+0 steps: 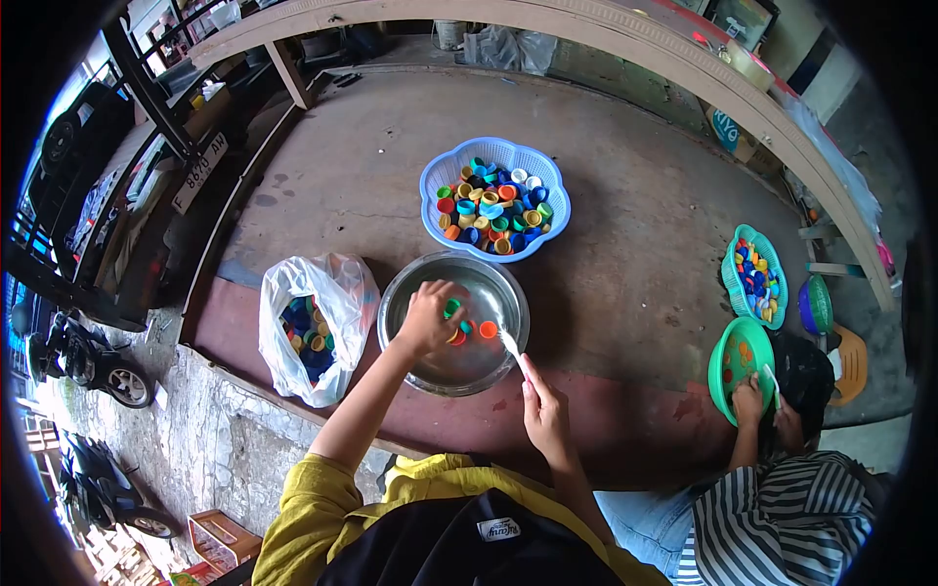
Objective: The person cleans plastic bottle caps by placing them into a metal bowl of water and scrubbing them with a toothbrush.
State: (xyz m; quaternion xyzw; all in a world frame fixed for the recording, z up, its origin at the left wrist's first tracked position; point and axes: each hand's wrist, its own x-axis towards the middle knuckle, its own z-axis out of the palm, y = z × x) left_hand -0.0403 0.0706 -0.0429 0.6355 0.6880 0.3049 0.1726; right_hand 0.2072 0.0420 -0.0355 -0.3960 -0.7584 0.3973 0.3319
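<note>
A metal basin (521, 322) holds shallow water with a few bottle caps, among them an orange bottle cap (488, 330). My left hand (430, 314) is over the basin with its fingers curled around a green bottle cap (451, 308); the fingers partly cover it. In my right hand (545, 410), a white brush (512, 346) is gripped by the handle, its head over the basin's right side. Just behind the basin stands a blue plastic basket (433, 158) full of mixed coloured caps. Left of it, an open white plastic bag (342, 278) contains more caps.
At right, a person in a striped sleeve (752, 498) works over a green basin (718, 376) with caps in it. Beyond that stands a turquoise basket (731, 273) of caps. A wooden rail (625, 34) crosses the far side. Motorbikes (107, 371) stand at left.
</note>
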